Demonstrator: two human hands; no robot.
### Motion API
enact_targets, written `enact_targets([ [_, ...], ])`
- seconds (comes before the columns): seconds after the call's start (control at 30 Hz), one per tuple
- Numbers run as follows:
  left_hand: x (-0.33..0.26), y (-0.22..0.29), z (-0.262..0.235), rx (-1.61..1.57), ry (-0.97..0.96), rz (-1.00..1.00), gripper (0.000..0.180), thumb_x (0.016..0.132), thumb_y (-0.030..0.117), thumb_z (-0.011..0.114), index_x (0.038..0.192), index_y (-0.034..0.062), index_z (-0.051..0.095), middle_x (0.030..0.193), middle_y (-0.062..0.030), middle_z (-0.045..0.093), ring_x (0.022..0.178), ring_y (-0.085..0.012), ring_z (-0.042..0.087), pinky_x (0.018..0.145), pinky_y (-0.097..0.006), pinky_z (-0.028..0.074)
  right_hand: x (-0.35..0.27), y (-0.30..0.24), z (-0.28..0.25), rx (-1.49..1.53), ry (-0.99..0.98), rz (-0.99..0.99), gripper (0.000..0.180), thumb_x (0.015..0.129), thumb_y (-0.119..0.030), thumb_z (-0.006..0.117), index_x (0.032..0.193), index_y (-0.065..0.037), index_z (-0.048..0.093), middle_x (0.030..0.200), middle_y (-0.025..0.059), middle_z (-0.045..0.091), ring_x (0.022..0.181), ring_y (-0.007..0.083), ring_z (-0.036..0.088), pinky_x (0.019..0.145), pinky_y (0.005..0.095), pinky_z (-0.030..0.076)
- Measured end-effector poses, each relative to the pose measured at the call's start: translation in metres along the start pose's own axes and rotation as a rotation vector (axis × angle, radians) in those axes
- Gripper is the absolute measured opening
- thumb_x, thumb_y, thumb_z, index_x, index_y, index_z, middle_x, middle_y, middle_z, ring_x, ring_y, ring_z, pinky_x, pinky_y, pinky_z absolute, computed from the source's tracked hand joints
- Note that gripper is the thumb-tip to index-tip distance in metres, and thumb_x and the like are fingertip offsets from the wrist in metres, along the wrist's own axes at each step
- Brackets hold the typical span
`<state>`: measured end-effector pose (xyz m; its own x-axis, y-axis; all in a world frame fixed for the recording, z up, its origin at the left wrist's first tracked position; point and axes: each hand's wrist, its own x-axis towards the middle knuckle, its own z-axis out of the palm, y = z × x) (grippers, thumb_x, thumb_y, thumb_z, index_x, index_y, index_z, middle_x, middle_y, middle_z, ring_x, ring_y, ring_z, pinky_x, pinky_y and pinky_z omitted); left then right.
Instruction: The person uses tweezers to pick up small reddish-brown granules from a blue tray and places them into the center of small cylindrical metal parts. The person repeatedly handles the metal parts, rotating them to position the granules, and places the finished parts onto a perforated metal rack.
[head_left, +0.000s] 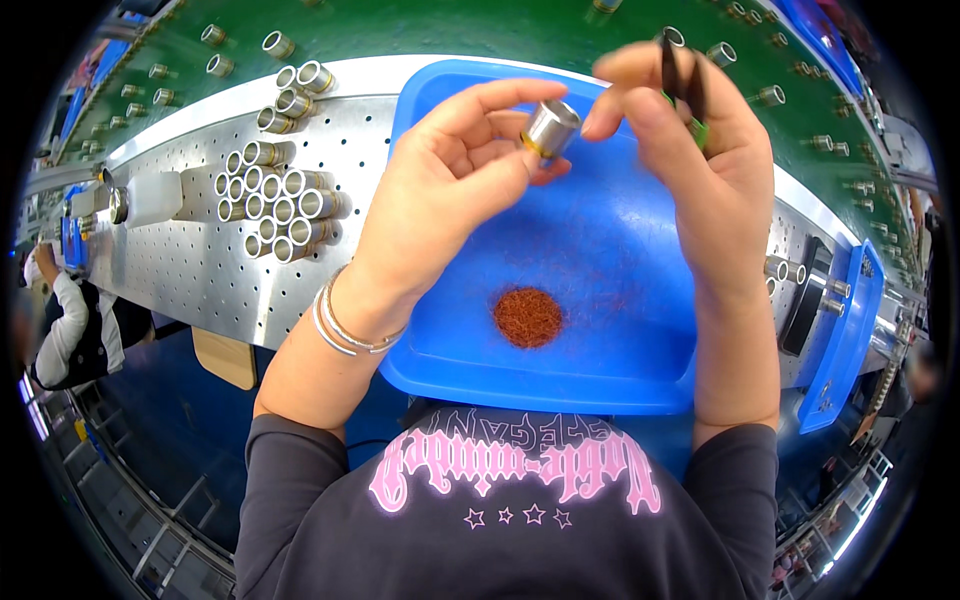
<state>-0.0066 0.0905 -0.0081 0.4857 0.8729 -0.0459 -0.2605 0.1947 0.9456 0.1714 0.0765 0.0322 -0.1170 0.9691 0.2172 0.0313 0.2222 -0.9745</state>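
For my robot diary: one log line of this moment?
left hand: holds metal cylinder | right hand: holds tweezers | below: blue tray

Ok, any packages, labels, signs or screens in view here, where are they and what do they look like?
Packages, signs, screens: none that can be made out.
Shirt print: bottom centre on the person's dark shirt, pink ornate lettering with a row of small stars.
Blue tray: centre, under both hands, plain, no label visible.

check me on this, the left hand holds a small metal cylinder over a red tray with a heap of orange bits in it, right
Not quite: the tray is blue, not red, as the head view shows. The rest stands: the left hand holds the small metal cylinder over it, and the heap of orange bits lies in it.
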Motion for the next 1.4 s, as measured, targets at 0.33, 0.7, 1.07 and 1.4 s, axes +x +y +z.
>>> enact_targets([
  [0.33,0.003,0.003,0.000,-0.204,0.136,0.003,0.046,0.087,0.015,0.059,0.128,0.0031,0.042,0.108,-0.0125,0.059,0.097,-0.0187,0.059,0.089,-0.029,0.045,-0.002,0.013,0.002,-0.635,0.031,-0.210,0.019,0.078,-0.010,0.067,0.094,-0.002,0.064,0.083,0.0057,0.064,0.071,0.0127,0.059,0.063,0.0216,0.045],
  [0.7,0.002,0.002,-0.001,-0.188,0.119,0.019,0.047,0.086,0.013,0.059,0.129,0.0020,0.041,0.107,-0.0106,0.060,0.099,-0.0172,0.059,0.089,-0.027,0.046,-0.001,0.013,0.003,-0.643,0.072,-0.227,0.014,0.075,-0.013,0.069,0.085,-0.004,0.068,0.082,0.0088,0.068,0.070,0.0205,0.065,0.061,0.0252,0.049],
  [1.07,0.001,0.002,-0.002,-0.178,0.106,0.034,0.047,0.086,0.013,0.059,0.129,0.0025,0.041,0.108,-0.0109,0.059,0.099,-0.0173,0.059,0.088,-0.027,0.047,-0.002,0.013,0.002,-0.632,0.037,-0.218,0.012,0.079,-0.005,0.065,0.090,0.001,0.066,0.078,0.0047,0.065,0.069,0.0072,0.056,0.061,0.0182,0.043],
  [1.4,0.001,0.002,-0.001,-0.170,0.114,0.038,0.046,0.086,0.013,0.059,0.127,0.0026,0.042,0.107,-0.0106,0.059,0.098,-0.0173,0.059,0.087,-0.027,0.047,-0.001,0.015,0.003,-0.612,0.086,-0.228,0.012,0.074,-0.011,0.069,0.085,-0.004,0.068,0.081,0.0095,0.068,0.067,0.0192,0.064,0.059,0.0250,0.048],
])
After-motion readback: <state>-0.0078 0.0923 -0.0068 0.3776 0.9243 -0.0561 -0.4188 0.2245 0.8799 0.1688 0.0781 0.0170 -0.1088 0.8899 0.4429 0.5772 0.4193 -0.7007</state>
